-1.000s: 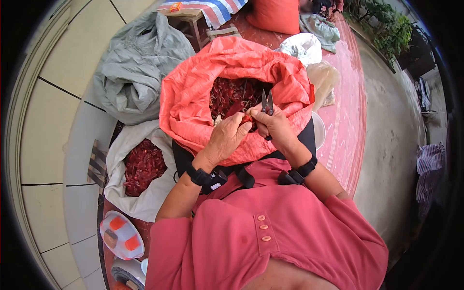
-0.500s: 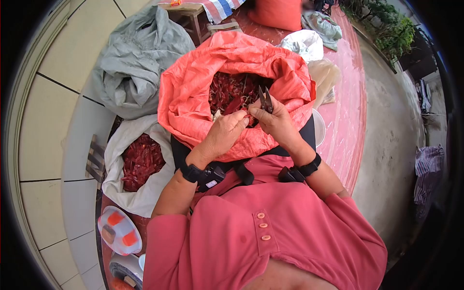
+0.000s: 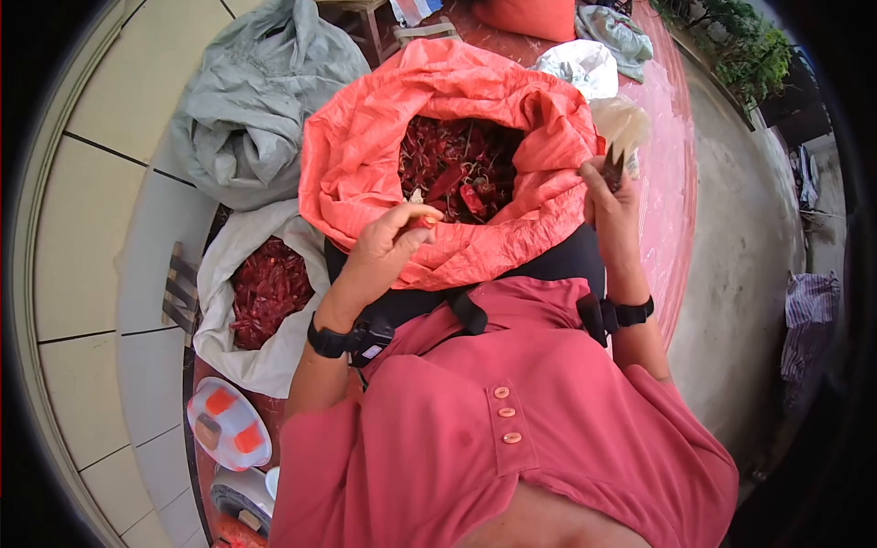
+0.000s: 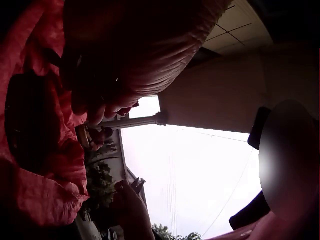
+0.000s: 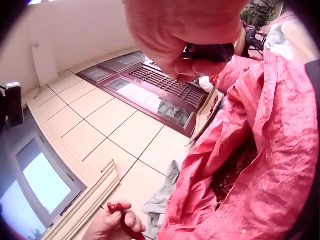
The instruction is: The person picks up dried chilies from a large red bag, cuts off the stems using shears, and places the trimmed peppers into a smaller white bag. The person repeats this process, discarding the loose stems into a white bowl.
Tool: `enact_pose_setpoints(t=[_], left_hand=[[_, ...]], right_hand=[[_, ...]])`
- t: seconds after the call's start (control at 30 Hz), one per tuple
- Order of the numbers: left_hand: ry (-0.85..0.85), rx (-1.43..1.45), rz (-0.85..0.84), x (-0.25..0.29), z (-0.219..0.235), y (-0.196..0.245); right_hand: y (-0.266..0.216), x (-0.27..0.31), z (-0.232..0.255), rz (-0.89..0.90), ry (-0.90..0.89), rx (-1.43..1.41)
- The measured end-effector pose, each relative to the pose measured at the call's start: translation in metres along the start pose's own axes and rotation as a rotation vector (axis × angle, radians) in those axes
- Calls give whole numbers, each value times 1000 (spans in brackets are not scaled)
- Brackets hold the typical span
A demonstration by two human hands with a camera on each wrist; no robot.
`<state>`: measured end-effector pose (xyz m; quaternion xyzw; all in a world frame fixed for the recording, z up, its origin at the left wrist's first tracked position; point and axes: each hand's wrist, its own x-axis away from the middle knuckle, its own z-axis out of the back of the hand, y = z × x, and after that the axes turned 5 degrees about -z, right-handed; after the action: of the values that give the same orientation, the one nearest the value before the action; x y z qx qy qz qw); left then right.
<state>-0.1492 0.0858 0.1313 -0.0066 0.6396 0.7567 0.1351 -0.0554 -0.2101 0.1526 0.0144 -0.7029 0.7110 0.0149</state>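
Note:
In the head view my left hand (image 3: 382, 251) pinches a dried red chili (image 3: 426, 221) over the near rim of a red woven sack (image 3: 343, 173). The same chili shows bright red in the right wrist view, at the fingers of the left hand (image 5: 107, 225). Out past the sack's right side, my right hand (image 3: 617, 215) grips a pair of scissors (image 3: 615, 164), blades pointing up. Their black handle (image 5: 217, 51) is inside the curled fingers in the right wrist view. Dried red chilies (image 3: 448, 160) with pale stems lie inside the sack. The left wrist view is dark over the hand.
At the left, a white sack (image 3: 217, 265) holds more red chilies, with a grey sack (image 3: 242, 119) behind it. A plastic basin (image 3: 258, 416) stands below. White and pale bags (image 3: 580, 68) sit at the back right, near a red bag (image 3: 530, 16).
My hands have parted. The right hand has gone to the right with the scissors, and the left has drawn back slightly left with a chili. A bright red piece now shows inside the sack.

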Motion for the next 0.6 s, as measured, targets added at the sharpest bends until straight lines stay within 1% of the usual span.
enact_pose_setpoints(t=[0.07, 0.13, 0.2, 0.27, 0.3, 0.4, 0.43, 0.47, 0.5, 0.53, 0.57, 0.6], left_hand=[[194, -161, 80, 24, 26, -1], [337, -419, 192, 52, 56, -19], [366, -723, 299, 82, 85, -44], [373, -891, 447, 114, 116, -77], [378, -977, 522, 125, 122, -88], [449, -1407, 426, 135, 120, -97], [495, -1270, 382, 121, 117, -88], [559, -1182, 291, 104, 107, -76], [571, -928, 294, 84, 94, -60], [578, -672, 292, 62, 78, -45], [486, -597, 250, 39, 59, -31], [395, -521, 208, 17, 42, -23]], right_hand=[[16, -8, 36, 143, 153, 130], [38, -13, 72, 133, 275, 341], [71, -16, 104, 56, 315, 396], [113, -18, 133, -47, 338, 464], [134, -21, 145, -94, 336, 461], [154, -20, 148, -190, 385, 452], [189, -33, 167, 107, 435, 578], [188, -37, 170, 114, 480, 636], [162, -31, 153, 33, 471, 491], [122, -21, 124, -43, 460, 345], [93, -13, 104, -154, 379, 190], [75, -6, 91, -261, 295, 35]])
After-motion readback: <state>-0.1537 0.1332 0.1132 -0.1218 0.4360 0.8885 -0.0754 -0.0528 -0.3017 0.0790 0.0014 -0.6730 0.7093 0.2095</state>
